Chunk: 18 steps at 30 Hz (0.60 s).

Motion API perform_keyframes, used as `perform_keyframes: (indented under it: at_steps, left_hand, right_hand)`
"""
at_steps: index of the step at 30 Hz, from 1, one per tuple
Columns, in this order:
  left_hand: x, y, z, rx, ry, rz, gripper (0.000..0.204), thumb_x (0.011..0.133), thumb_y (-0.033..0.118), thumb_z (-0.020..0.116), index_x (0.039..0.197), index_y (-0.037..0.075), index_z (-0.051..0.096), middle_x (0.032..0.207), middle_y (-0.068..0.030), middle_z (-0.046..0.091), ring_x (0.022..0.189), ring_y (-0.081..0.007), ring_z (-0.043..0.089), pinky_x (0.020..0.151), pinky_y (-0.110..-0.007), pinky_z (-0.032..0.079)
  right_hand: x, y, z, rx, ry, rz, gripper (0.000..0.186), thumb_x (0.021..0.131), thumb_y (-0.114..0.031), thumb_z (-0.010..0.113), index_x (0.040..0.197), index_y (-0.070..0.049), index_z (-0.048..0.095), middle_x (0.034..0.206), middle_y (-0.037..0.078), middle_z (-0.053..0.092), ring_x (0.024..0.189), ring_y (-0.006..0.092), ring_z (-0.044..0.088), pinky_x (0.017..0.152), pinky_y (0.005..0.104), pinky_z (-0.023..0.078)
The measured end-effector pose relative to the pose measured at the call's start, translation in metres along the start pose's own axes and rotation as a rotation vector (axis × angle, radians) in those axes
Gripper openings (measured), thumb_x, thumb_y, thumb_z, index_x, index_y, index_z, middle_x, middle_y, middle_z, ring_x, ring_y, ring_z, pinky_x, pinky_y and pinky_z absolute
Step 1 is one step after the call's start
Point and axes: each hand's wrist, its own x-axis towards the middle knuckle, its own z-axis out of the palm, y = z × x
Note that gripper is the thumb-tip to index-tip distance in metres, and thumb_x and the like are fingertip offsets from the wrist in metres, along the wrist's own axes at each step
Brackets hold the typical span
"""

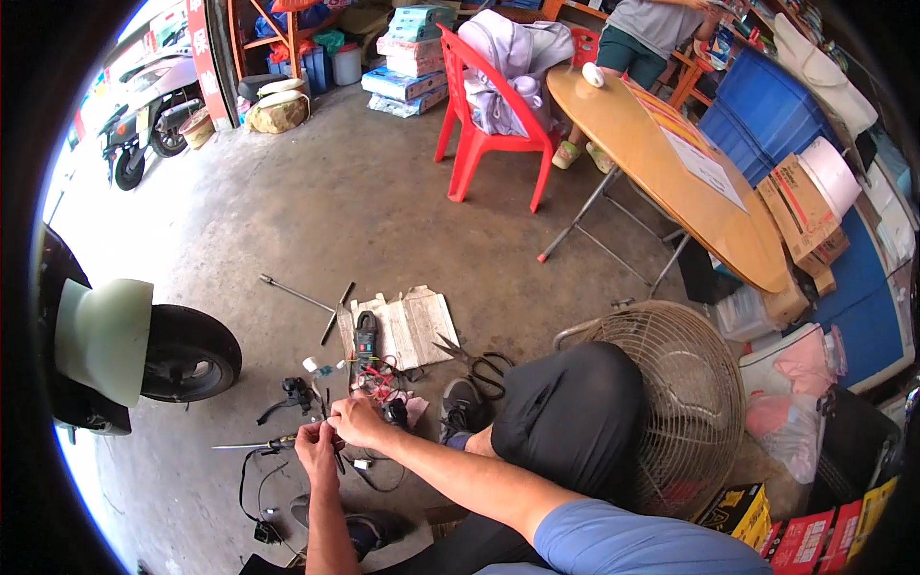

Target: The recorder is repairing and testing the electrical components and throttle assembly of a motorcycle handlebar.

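My left hand (316, 446) and my right hand (355, 417) meet low in the centre, both pinching a thin black wire (337, 462). Its exact ends are hidden by my fingers. Just beyond them lie a clamp meter (365, 333) with tangled red leads (385, 381) and a flattened cardboard piece (422, 326). Black-handled scissors (489, 379) rest by my shoe, and a black lever assembly (293, 393) is left of my hands. A long screwdriver (240, 447) lies behind my left hand, with loose cables and a white connector (362, 465) nearby. A T-handle wrench (297, 292) lies farther forward.
A scooter's front wheel (187, 355) stands at left, a floor fan (695, 412) at right. A wooden folding table (738, 240), red chair (494, 134) and person (632, 48) are at the back. Boxes (800, 216) and blue bins (752, 105) line the right side.
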Motion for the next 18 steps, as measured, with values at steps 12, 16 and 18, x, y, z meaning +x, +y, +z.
perform_keyframes:
  at_steps: [12, 16, 18]
  left_hand:
    - [-0.004, 0.000, 0.004, 0.509, -0.007, 0.137, 0.017, 0.092, 0.012, 0.053, 0.084, -0.003, 0.054, 0.063, -0.0089, 0.057, 0.050, -0.0154, 0.056, 0.047, -0.032, 0.047]
    - [0.001, -0.012, -0.002, 0.531, -0.041, 0.249, 0.018, 0.094, 0.014, 0.053, 0.082, 0.000, 0.053, 0.061, -0.0035, 0.053, 0.049, -0.0111, 0.050, 0.045, -0.030, 0.042]
    - [0.008, -0.019, -0.003, 0.525, -0.004, 0.288, 0.017, 0.093, 0.014, 0.055, 0.083, 0.001, 0.053, 0.061, -0.0022, 0.052, 0.049, -0.0103, 0.049, 0.045, -0.029, 0.041]
  right_hand:
    - [-0.008, 0.017, 0.002, -0.006, 0.160, -0.265, 0.012, 0.077, -0.016, 0.068, 0.080, -0.005, 0.066, 0.081, 0.013, 0.066, 0.087, 0.0337, 0.057, 0.078, 0.0449, 0.045]
    - [-0.007, 0.020, 0.001, -0.017, 0.141, -0.238, 0.013, 0.078, -0.015, 0.068, 0.081, -0.003, 0.064, 0.081, 0.015, 0.065, 0.087, 0.0359, 0.057, 0.077, 0.0469, 0.046]
    - [-0.006, 0.018, 0.000, 0.029, 0.160, -0.270, 0.012, 0.079, -0.015, 0.066, 0.080, -0.003, 0.064, 0.081, 0.014, 0.065, 0.086, 0.0351, 0.057, 0.078, 0.0458, 0.044]
